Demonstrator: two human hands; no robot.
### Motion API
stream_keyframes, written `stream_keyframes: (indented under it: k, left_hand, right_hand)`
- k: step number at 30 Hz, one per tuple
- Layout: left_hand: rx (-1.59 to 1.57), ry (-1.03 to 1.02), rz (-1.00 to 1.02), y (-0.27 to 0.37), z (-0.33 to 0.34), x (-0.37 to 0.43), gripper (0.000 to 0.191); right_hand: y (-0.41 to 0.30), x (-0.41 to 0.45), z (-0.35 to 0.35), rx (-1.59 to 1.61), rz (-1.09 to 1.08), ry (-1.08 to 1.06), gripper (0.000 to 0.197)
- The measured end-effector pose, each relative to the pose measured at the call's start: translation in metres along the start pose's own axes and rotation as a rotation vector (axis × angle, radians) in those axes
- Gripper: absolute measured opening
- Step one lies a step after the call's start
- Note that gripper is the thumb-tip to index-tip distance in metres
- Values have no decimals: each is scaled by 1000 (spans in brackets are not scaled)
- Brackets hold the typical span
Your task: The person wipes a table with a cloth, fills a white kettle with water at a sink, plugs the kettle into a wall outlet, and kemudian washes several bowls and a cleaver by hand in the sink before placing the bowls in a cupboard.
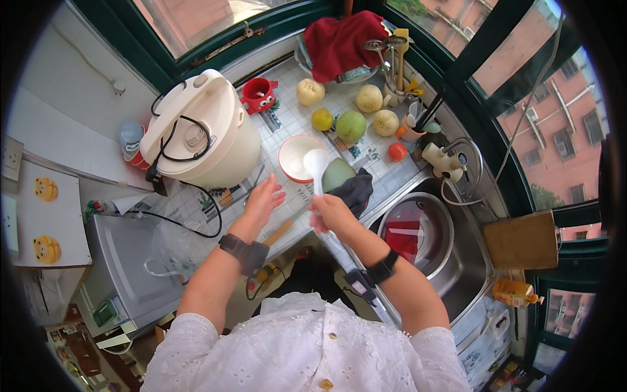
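My right hand [334, 212] grips the handle of a white plastic spoon [316, 161], its broad head raised over the edge of a white bowl with a red rim [291, 156]. The bowl stands on the patterned counter [299, 193]. To the left of the spoon, my left hand [265, 200] holds nothing, its fingers apart. Close by it lies a thin metal utensil [254, 183], partly hidden. Below, a wooden handle [279, 232] rests near the counter's edge. A pale green rounded object [338, 174] and a dark cloth [353, 190] lie right of the spoon.
At left stands a cream rice cooker [208, 132] with a black cord. Behind the bowl are a red mug [258, 94], a green fruit [350, 127] and a tomato [397, 152]. The sink [470, 245] holds a metal basin [443, 230] with something red inside.
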State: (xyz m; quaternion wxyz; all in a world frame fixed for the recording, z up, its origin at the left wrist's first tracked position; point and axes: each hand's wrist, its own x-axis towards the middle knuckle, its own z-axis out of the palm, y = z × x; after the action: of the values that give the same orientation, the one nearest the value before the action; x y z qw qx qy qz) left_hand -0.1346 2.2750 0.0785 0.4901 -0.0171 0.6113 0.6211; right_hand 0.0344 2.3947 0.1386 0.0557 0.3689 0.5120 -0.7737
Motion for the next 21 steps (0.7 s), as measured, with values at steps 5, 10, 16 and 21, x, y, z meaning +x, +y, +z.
stream_keyframes:
  k: [5, 10, 16, 21]
  left_hand:
    - [45, -59, -13, 13, 26, 5, 81]
    - [-32, -83, -136, 19, 49, 23, 72]
    - [-129, -90, -151, 7, 54, 42, 49]
    - [-234, -75, -114, 4, 53, 42, 47]
  right_hand:
    - [39, -45, -60, -1271, -563, 596, 20]
    - [45, -92, -79, -1135, -423, 623, 17]
    - [87, -113, -85, -580, -328, 621, 16]
    - [93, -130, -82, -257, -171, 604, 13]
